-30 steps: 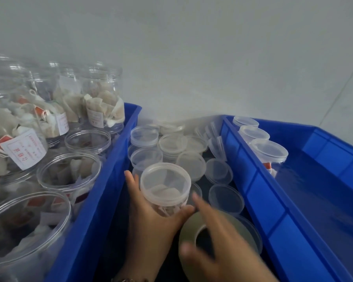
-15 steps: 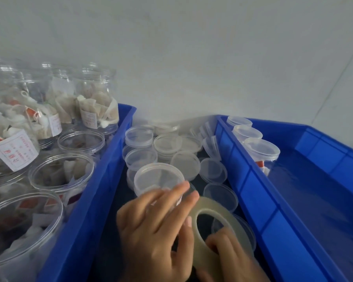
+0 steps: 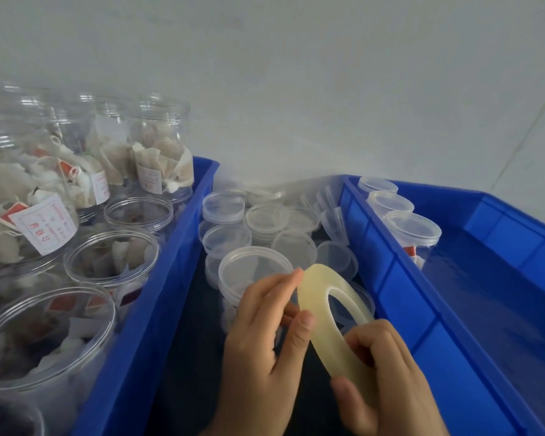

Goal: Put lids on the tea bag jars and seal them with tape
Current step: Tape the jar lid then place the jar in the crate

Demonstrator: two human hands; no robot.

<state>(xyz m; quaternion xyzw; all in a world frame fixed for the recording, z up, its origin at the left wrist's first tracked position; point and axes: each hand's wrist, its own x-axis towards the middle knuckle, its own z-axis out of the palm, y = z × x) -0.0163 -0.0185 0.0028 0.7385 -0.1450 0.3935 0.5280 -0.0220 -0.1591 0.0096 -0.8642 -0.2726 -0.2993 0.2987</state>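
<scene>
Jars (image 3: pixel 110 265) of tea bags, open-mouthed, are stood in the left blue bin (image 3: pixel 158 297), seemingly kept there as the stock not yet lidded; more filled jars are stacked behind them. Loose clear lids (image 3: pixel 266 217) are heaped in the gap between the two bins, within easy reach of both hands. Just before that heap a lidded jar (image 3: pixel 254 273) is set upright, close to the body, presumably so that its rim can be taped. The left hand (image 3: pixel 265 350) is held in front of this jar, its fingertips (image 3: pixel 298 275) brought against the outer edge of the tape roll (image 3: pixel 331 313) in a light pinch, probably so that the loose end can be found; whether an end is actually caught cannot be told. The roll is held on edge and tilted by the right hand (image 3: pixel 387 382), whose fingers are curled round its lower part, so that its edge is offered to the left hand. Finished, lidded jars (image 3: pixel 412 229) are lined along the near wall of the right blue bin (image 3: pixel 485 309), apparently as the place for sealed work.
</scene>
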